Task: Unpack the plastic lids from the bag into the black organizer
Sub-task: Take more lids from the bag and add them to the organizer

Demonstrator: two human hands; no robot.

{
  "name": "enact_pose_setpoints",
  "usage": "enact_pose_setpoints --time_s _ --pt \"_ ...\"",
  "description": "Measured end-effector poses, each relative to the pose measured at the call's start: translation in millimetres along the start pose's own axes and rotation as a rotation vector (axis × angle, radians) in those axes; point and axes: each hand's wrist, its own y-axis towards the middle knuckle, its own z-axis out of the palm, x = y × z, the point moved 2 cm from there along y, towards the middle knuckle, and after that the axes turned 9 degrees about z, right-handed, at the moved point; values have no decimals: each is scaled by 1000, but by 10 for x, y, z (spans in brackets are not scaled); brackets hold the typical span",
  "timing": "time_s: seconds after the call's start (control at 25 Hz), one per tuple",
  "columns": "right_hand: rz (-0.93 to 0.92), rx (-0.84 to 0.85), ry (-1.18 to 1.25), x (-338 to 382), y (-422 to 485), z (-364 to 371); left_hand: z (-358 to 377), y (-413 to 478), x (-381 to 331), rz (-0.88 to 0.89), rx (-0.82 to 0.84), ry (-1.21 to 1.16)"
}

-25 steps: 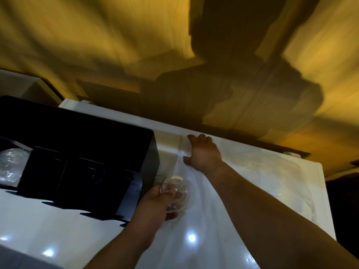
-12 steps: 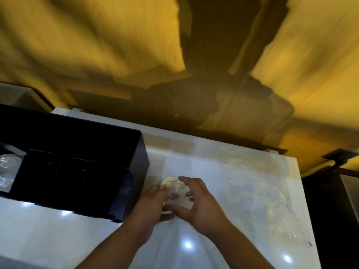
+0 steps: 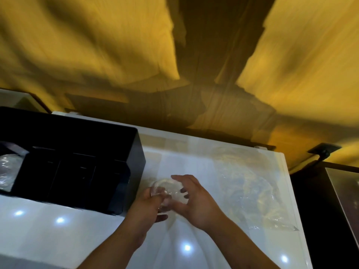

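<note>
Both my hands hold a stack of clear plastic dome lids (image 3: pixel 171 189) just above the white counter, right of the black organizer (image 3: pixel 77 164). My left hand (image 3: pixel 149 206) grips the stack from the left and below. My right hand (image 3: pixel 192 200) wraps it from the right with fingers curled over the top. A clear plastic bag (image 3: pixel 248 193) lies crumpled on the counter to the right of my hands. The organizer's leftmost slot holds clear lids (image 3: pixel 7 171); its other compartments look dark.
The glossy white counter (image 3: pixel 58 235) ends at a yellow wooden wall at the back. A dark cabinet with a glass top (image 3: pixel 342 193) stands past the counter's right edge.
My right hand came back from the far side of the counter and closed on the lid stack beside my left hand. The view shifted slightly right.
</note>
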Motion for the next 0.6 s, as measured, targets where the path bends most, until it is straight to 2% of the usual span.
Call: enact_pose_setpoints --time_s 0.08,0.16,0.28,0.44,0.6 --pt "125 -87 88 -75 82 0 -125 -57 10 15 -59 -18" --pt "155 -133 -43 -165 148 84 -237 -121 53 19 -97 -25" --pt "12 5 -304 -143 206 362 -374 -196 100 17 -105 -37" --pt "-199 99 -520 -43 304 681 -502 -222 98 28 -105 -40" --pt "-188 167 -529 6 359 858 -568 -240 135 25 -105 21"
